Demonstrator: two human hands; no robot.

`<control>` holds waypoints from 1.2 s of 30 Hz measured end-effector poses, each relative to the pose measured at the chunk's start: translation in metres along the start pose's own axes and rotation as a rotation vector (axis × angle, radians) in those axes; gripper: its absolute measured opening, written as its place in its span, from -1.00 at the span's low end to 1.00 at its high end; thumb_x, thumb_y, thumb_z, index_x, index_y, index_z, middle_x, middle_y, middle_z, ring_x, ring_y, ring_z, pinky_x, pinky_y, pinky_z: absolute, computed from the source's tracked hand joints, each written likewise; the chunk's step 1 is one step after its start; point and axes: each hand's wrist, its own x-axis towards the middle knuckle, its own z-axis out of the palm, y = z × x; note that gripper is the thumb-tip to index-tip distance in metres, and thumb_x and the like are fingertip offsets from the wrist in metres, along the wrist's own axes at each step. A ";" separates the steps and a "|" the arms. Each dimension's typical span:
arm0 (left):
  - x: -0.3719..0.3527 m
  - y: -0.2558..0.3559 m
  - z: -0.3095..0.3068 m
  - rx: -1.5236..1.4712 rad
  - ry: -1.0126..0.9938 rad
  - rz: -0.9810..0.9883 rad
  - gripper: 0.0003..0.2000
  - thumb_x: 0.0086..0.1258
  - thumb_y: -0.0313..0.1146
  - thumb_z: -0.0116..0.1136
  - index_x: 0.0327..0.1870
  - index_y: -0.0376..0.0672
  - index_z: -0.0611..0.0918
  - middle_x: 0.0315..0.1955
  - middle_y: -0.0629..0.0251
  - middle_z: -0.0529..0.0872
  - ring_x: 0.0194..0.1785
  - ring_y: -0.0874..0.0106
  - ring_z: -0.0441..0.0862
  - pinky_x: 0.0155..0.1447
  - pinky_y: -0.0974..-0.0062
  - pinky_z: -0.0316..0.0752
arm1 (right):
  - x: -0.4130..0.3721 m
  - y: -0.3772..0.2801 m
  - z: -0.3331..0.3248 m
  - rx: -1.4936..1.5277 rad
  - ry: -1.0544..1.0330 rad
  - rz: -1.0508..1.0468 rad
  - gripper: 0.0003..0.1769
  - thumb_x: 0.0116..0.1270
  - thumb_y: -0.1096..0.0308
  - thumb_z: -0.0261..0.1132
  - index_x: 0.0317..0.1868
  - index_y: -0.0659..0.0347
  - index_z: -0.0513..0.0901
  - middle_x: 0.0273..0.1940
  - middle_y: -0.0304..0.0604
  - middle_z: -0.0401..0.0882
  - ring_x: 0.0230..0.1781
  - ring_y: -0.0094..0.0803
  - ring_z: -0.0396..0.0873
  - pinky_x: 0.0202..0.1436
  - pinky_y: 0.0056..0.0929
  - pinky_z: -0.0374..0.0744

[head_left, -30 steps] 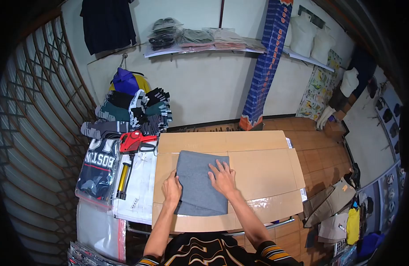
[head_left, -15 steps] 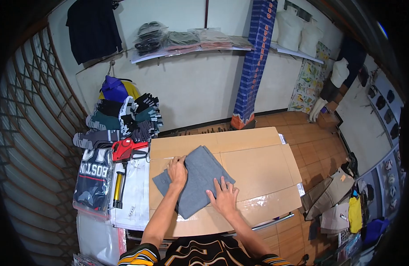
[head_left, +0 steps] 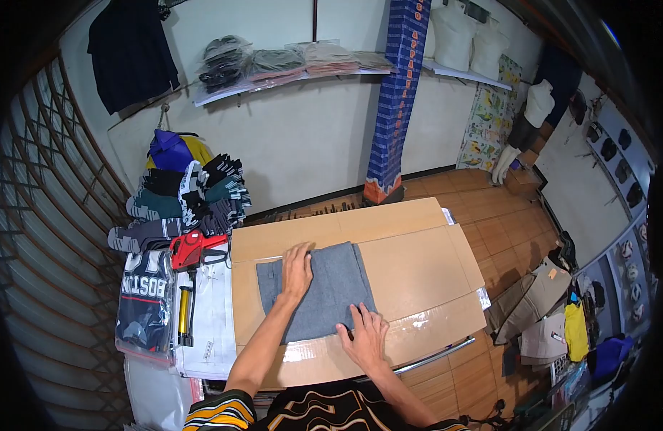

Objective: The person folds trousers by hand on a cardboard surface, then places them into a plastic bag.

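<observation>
Folded grey trousers (head_left: pixel 324 294) lie flat on a brown cardboard sheet (head_left: pixel 417 273), their edges roughly in line with it. A small loop shows near the band at their left end. My left hand (head_left: pixel 297 273) rests on the upper left part of the cloth, fingers stretched out and close together. At the lower right corner, my right hand (head_left: pixel 365 337) touches the cloth with its fingers spread. Neither hand grips anything.
Left of the cardboard are a red tagging tool (head_left: pixel 195 250), a yellow-and-black pump-like tool (head_left: pixel 185 309) and a bagged dark jersey (head_left: pixel 144 298). Behind them is a heap of socks (head_left: pixel 191 194). A blue pillar (head_left: pixel 396 108) stands beyond the cardboard.
The grey trousers have turned clockwise and now lie squarer to the cardboard. My left hand has swung with them and its fingers are straighter. The whole view has shifted slightly.
</observation>
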 end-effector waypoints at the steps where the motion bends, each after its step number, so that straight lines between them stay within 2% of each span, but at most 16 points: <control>1: -0.003 0.008 -0.008 -0.002 -0.003 0.000 -0.67 0.45 -0.52 0.07 0.20 -0.20 0.63 0.11 0.03 0.67 0.21 0.03 0.55 0.39 0.07 0.34 | 0.004 -0.001 -0.003 -0.001 0.000 0.003 -0.32 0.33 0.02 0.36 0.34 0.28 0.54 0.40 0.20 0.41 0.29 0.07 0.36 0.36 0.12 0.21; 3: -0.020 0.024 -0.026 0.140 -0.055 -0.036 -0.64 0.49 -0.44 0.06 0.29 -0.21 0.56 0.26 0.00 0.57 0.37 0.03 0.44 0.51 -0.06 0.19 | 0.015 -0.006 -0.010 0.049 0.043 0.000 -0.35 0.35 0.07 0.35 0.33 0.28 0.54 0.38 0.16 0.43 0.34 0.08 0.35 0.41 0.15 0.19; 4: -0.031 0.029 -0.033 0.102 -0.107 -0.108 -0.60 0.54 -0.32 0.03 0.34 -0.21 0.53 0.35 -0.01 0.50 0.47 0.01 0.34 0.55 -0.24 0.02 | 0.024 -0.006 -0.009 0.049 0.041 0.000 -0.35 0.35 0.07 0.35 0.33 0.28 0.54 0.38 0.16 0.43 0.34 0.08 0.35 0.41 0.15 0.19; 7: -0.057 0.040 -0.049 0.231 -0.172 -0.154 -0.57 0.57 -0.24 0.00 0.37 -0.20 0.52 0.40 -0.02 0.46 0.51 -0.04 0.28 0.54 -0.35 -0.06 | 0.058 -0.009 0.004 0.108 0.099 -0.096 -0.38 0.37 0.11 0.33 0.33 0.28 0.53 0.39 0.15 0.43 0.41 0.12 0.30 0.44 0.17 0.18; 8: -0.063 0.038 -0.052 0.209 -0.237 -0.206 -0.50 0.56 -0.14 0.01 0.43 -0.18 0.47 0.48 -0.05 0.35 0.56 -0.12 0.17 0.53 -0.41 -0.13 | 0.071 -0.013 0.010 0.119 0.089 -0.119 -0.39 0.39 0.11 0.31 0.35 0.26 0.51 0.41 0.16 0.40 0.45 0.12 0.26 0.45 0.25 0.16; 10: -0.068 0.039 -0.056 0.278 -0.271 -0.233 -0.46 0.56 -0.09 0.01 0.46 -0.16 0.43 0.52 -0.07 0.29 0.59 -0.15 0.11 0.53 -0.43 -0.16 | 0.099 -0.019 0.022 0.133 0.075 -0.151 -0.39 0.41 0.11 0.29 0.37 0.24 0.50 0.43 0.16 0.37 0.49 0.12 0.23 0.45 0.32 0.15; 14: -0.078 0.021 -0.049 0.396 -0.353 -0.223 -0.33 0.53 0.09 0.00 0.55 -0.09 0.34 0.59 -0.10 0.12 0.64 -0.20 -0.07 0.53 -0.45 -0.23 | 0.135 -0.013 0.051 -0.014 -0.019 -0.148 -0.27 0.44 -0.04 0.23 0.49 0.19 0.37 0.54 0.21 0.18 0.58 0.16 0.07 0.50 0.41 0.05; 16: -0.076 0.019 -0.049 0.398 -0.353 -0.202 -0.32 0.51 0.10 0.03 0.55 -0.07 0.34 0.59 -0.09 0.12 0.63 -0.20 -0.06 0.53 -0.44 -0.21 | 0.144 -0.003 0.062 -0.052 -0.091 -0.073 -0.12 0.43 -0.21 0.16 0.57 0.16 0.25 0.60 0.22 0.03 0.63 0.15 -0.03 0.52 0.42 -0.01; 24: -0.072 0.013 -0.045 0.411 -0.340 -0.134 -0.30 0.47 0.15 0.07 0.55 -0.02 0.36 0.59 -0.03 0.15 0.63 -0.15 -0.02 0.57 -0.32 -0.15 | 0.142 0.002 0.066 -0.053 -0.110 -0.020 -0.09 0.41 -0.21 0.18 0.59 0.17 0.20 0.62 0.22 -0.02 0.66 0.11 -0.10 0.57 0.36 -0.09; 28: -0.072 0.011 -0.045 0.415 -0.310 -0.159 -0.29 0.48 0.19 0.03 0.54 -0.03 0.35 0.58 -0.03 0.16 0.63 -0.15 -0.01 0.58 -0.32 -0.14 | 0.144 0.000 0.067 -0.064 -0.106 -0.017 -0.09 0.41 -0.21 0.17 0.60 0.15 0.19 0.63 0.18 -0.02 0.66 0.10 -0.10 0.58 0.36 -0.08; 31: -0.079 0.009 -0.048 0.350 -0.273 -0.162 -0.32 0.47 0.11 0.12 0.52 -0.05 0.39 0.56 -0.06 0.21 0.62 -0.12 0.06 0.60 -0.22 -0.09 | 0.143 0.000 0.067 -0.090 -0.126 -0.036 -0.09 0.42 -0.21 0.17 0.60 0.14 0.18 0.63 0.16 -0.01 0.66 0.13 -0.11 0.57 0.36 -0.07; 33: -0.086 0.006 -0.054 0.162 -0.243 -0.175 -0.35 0.45 0.02 0.20 0.49 -0.08 0.42 0.53 -0.08 0.27 0.60 -0.14 0.11 0.59 -0.21 -0.05 | 0.142 -0.001 0.066 -0.114 -0.098 -0.021 -0.10 0.43 -0.20 0.17 0.60 0.14 0.19 0.63 0.16 -0.02 0.66 0.15 -0.12 0.57 0.36 -0.07; 34: -0.093 0.014 -0.062 0.123 -0.183 -0.203 -0.39 0.44 -0.09 0.24 0.46 -0.11 0.44 0.49 -0.09 0.33 0.57 -0.13 0.18 0.58 -0.17 0.02 | 0.141 0.002 0.066 -0.108 -0.119 -0.056 -0.10 0.43 -0.20 0.17 0.60 0.14 0.19 0.63 0.16 -0.02 0.66 0.15 -0.12 0.57 0.36 -0.07; 36: -0.109 0.027 -0.087 0.055 -0.115 -0.267 -0.42 0.43 -0.14 0.26 0.43 -0.13 0.46 0.47 -0.09 0.37 0.56 -0.10 0.22 0.58 -0.10 0.08 | 0.143 0.003 0.069 -0.115 -0.084 -0.040 -0.11 0.43 -0.19 0.17 0.60 0.14 0.19 0.63 0.16 -0.02 0.66 0.17 -0.12 0.57 0.36 -0.07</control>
